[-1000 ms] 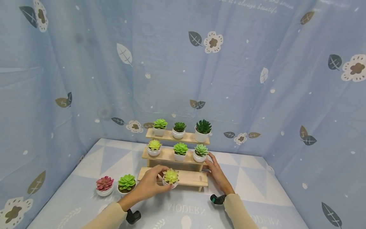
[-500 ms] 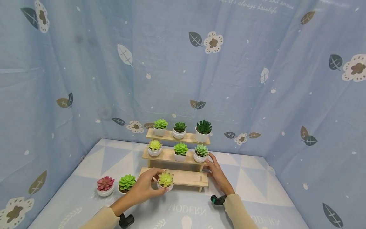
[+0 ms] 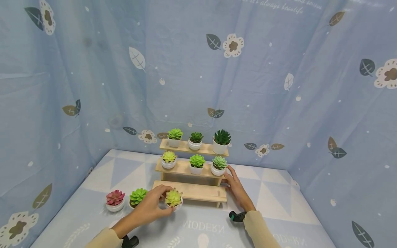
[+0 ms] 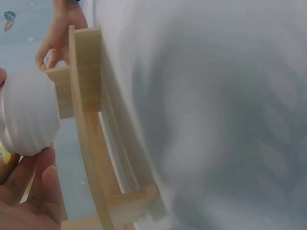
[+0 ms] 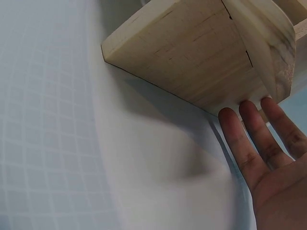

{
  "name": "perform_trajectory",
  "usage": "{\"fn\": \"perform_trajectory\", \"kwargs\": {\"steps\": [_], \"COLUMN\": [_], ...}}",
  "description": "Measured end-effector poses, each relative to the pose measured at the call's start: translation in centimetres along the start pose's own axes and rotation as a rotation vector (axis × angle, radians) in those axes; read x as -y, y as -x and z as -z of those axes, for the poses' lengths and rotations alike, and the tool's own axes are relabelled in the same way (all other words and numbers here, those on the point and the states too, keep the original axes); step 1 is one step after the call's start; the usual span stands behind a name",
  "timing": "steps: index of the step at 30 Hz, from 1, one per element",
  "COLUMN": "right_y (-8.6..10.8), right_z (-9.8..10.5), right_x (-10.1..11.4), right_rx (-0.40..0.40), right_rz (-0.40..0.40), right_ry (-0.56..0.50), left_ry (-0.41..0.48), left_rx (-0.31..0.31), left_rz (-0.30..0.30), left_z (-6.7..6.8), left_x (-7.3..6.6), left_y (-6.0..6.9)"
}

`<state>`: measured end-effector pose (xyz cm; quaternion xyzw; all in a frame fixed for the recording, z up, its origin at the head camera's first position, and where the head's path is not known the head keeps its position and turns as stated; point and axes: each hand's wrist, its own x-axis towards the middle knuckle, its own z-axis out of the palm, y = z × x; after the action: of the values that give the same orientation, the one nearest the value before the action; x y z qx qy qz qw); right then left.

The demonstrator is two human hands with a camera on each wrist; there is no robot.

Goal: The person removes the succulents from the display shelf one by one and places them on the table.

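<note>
My left hand (image 3: 148,207) pinches a small yellow-green succulent (image 3: 173,197) in a white pot, just in front of the left part of the wooden shelf stand (image 3: 195,191). In the left wrist view, fingers grip the ribbed white pot (image 4: 31,112) from both sides, above the table. My right hand (image 3: 238,193) rests at the stand's right side. Seen from the right wrist, its extended fingers (image 5: 256,132) touch the wooden side panel; the thumb is out of that view. Three potted succulents stand on the top shelf and three on the middle one.
On the table left of the stand sit a red succulent (image 3: 115,200) and a green succulent (image 3: 138,197), the latter partly hidden by the left hand. Patterned blue curtain (image 3: 198,79) surrounds the table. Black straps with devices (image 3: 237,216) are on both wrists.
The left hand has moved left along the front of the bottom shelf, carrying the yellow-green succulent. My right hand has stayed against the stand's side.
</note>
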<state>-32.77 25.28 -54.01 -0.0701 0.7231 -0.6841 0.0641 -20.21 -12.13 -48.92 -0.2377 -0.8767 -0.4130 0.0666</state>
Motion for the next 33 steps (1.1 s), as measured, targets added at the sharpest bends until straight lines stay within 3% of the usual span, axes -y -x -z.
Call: {"fn": "perform_trajectory", "kwargs": {"steps": [10,20,33], "right_y": [0.0,-0.1,0.0], "right_z": [0.1,0.2,0.0], "right_x": [0.2,0.0,0.0], "right_rx": [0.016,0.009,0.006], "right_rz": [0.021,0.010,-0.002], "right_ry": [-0.008,-0.006,-0.036], "left_ry": [-0.048,-0.053,-0.065], "left_rx": [0.000,-0.006,0.003], "left_rz": [0.006,-0.013,0.065], "left_z": [0.1,-1.0,-1.8], "left_x": [0.2,0.6,1.0], "left_y": [0.2,0.4,0.8]}}
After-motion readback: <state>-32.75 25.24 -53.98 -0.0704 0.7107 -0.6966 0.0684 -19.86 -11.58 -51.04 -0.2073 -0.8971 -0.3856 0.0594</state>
